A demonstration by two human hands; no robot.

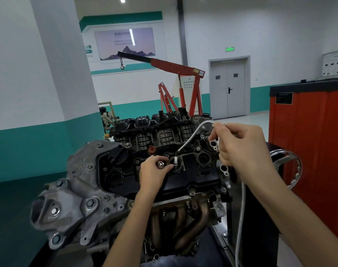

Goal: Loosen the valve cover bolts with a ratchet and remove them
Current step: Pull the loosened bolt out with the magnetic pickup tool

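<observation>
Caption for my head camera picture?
Over the valve cover, right hand holds a flexible tool; left hand grips a metal part.

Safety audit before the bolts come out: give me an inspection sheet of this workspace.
Surface: engine, black valve cover on top.
Job's things: cover bolt at front edge seated; ratchet not seen.
Clutter: small metal bits below exhaust manifold, unclear.
Grips: left hand holds silver socket; right hand pinches flexible shaft.
Cables: shaft runs from valve cover, through right hand, down engine's right side.
Surroundings: red engine crane, orange cabinet, grey double door.
</observation>
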